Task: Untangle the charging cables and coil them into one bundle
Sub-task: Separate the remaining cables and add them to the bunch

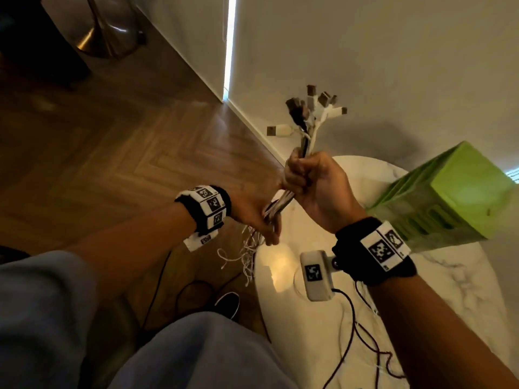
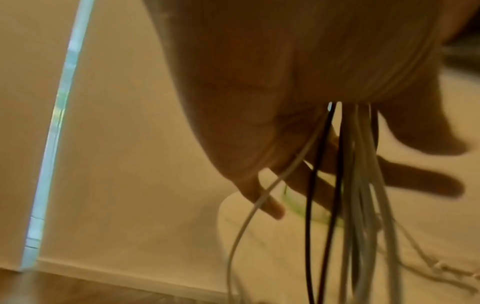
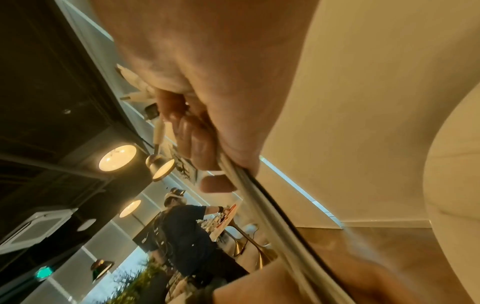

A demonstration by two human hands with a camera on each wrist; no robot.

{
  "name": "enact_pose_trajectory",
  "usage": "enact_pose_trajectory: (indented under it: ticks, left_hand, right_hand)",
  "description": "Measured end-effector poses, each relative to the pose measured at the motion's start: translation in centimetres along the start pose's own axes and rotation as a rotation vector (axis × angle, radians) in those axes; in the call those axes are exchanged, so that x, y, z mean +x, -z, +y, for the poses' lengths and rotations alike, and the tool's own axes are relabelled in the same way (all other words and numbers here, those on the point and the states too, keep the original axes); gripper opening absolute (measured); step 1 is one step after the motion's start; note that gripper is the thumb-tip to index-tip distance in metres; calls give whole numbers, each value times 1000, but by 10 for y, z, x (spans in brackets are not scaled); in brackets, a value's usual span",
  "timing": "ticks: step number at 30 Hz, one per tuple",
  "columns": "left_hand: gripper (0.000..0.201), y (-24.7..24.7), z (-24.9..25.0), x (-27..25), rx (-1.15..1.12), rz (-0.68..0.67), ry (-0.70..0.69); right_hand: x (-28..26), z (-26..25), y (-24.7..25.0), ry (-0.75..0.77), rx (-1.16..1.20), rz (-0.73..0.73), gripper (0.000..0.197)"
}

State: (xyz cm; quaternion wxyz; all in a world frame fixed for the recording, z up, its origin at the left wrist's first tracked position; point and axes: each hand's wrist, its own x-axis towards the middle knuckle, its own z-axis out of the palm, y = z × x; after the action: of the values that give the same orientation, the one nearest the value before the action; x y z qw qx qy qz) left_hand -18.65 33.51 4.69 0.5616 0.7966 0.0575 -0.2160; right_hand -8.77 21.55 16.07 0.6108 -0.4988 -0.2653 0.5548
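Note:
A bundle of white and black charging cables (image 1: 280,204) is held up over the table's left edge. My right hand (image 1: 309,178) grips the bundle in a fist just below the plugs (image 1: 311,113), which fan out above it. In the right wrist view its curled fingers (image 3: 197,139) wrap the cables (image 3: 259,201). Below it, my left hand (image 1: 261,223) has straight, spread fingers (image 2: 270,205), and the cables (image 2: 358,205) run down across its palm. Their loose tangled ends (image 1: 247,254) hang beside the table edge.
A round white marble table (image 1: 449,290) stands against the wall with a green ribbed container (image 1: 438,200) on it. Thin dark wires (image 1: 365,346) trail across the table. A wooden floor (image 1: 112,150) lies to the left, a black shoe (image 1: 227,304) below. Another person (image 3: 187,230) stands far off.

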Motion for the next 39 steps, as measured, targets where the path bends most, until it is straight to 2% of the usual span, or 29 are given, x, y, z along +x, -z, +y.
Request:
enact_pose_trajectory:
  ticks: [1, 2, 4, 5, 6, 7, 8, 9, 11, 12, 13, 14, 15, 17, 20, 21, 23, 25, 27, 29, 31, 32, 34, 37, 39]
  left_hand:
    - [18, 7, -11, 4, 137, 121, 9]
    - [13, 17, -23, 8, 235, 350, 0]
    - [8, 37, -41, 11, 254, 860, -55]
    - [10, 41, -50, 16, 209, 1048, -55]
    - [10, 42, -49, 17, 122, 1172, -43]
    - [8, 41, -52, 20, 18, 1209, 7]
    - [13, 38, -54, 22, -52, 1161, 62]
    - [18, 34, -53, 22, -80, 1034, 94]
    - [16, 24, -58, 21, -125, 642, 77]
    - [13, 19, -59, 20, -130, 448, 96]
    - [18, 12, -61, 21, -109, 298, 148]
    - [28, 6, -61, 23, -30, 197, 196]
    - [37, 1, -65, 27, 73, 154, 229]
    - [44, -6, -62, 31, 209, 173, 222]
    - [36, -8, -63, 32, 244, 172, 202]
    - [50, -8, -61, 29, 247, 143, 197]
    - [91, -8, -60, 24, 261, 156, 163]
    - [102, -4, -50, 22, 251, 283, 45]
    - [101, -1, -27, 25, 224, 321, -129]
    - [94, -4, 15, 28, 115, 253, -302]
    - [59, -11, 57, 36, 12, 176, -396]
    - [43, -13, 70, 43, -13, 119, -419]
    - [33, -17, 90, 53, -25, 20, -419]
    - [33, -17, 76, 66, 53, 23, -383]
    - [35, -15, 55, 68, 174, 42, -286]
  right_hand:
    - [-3, -2, -1, 6, -6, 17, 12]
    - [-5, -2, -2, 21, 6, 43, 10]
    - [-9, -1, -5, 78, 47, 102, 10]
    - [-12, -2, -7, 103, 71, 121, 12]
    - [-14, -5, -9, 124, 99, 136, 15]
    - [-16, -10, -10, 146, 125, 150, 18]
    - [-17, -16, -10, 168, 155, 165, 18]
    - [-17, -25, -8, 185, 179, 183, 17]
    - [-17, -43, 2, 199, 195, 232, 14]
    - [-18, -51, 8, 199, 183, 262, 14]
    - [-18, -56, 15, 191, 162, 294, 14]
    - [-18, -59, 22, 180, 140, 321, 15]
    - [-17, -58, 29, 165, 113, 347, 16]
    - [-17, -52, 40, 135, 48, 405, 20]
    - [-23, -42, 53, 104, 4, 427, 23]
    - [-26, -39, 57, 97, 6, 415, 21]
    - [-34, -35, 65, 96, 18, 376, 19]
    - [-42, -31, 71, 82, 31, 347, 27]
    - [-52, -24, 75, 65, 37, 324, 28]
    - [-61, -13, 76, 53, 29, 294, 25]
    - [-70, -1, 76, 35, 11, 276, 24]
    - [-76, 4, 77, 32, -3, 285, 25]
    - [-89, 11, 80, 55, -28, 310, 28]
    - [-103, 15, 87, 94, -12, 417, 24]
    - [-110, 16, 95, 142, 26, 544, 26]
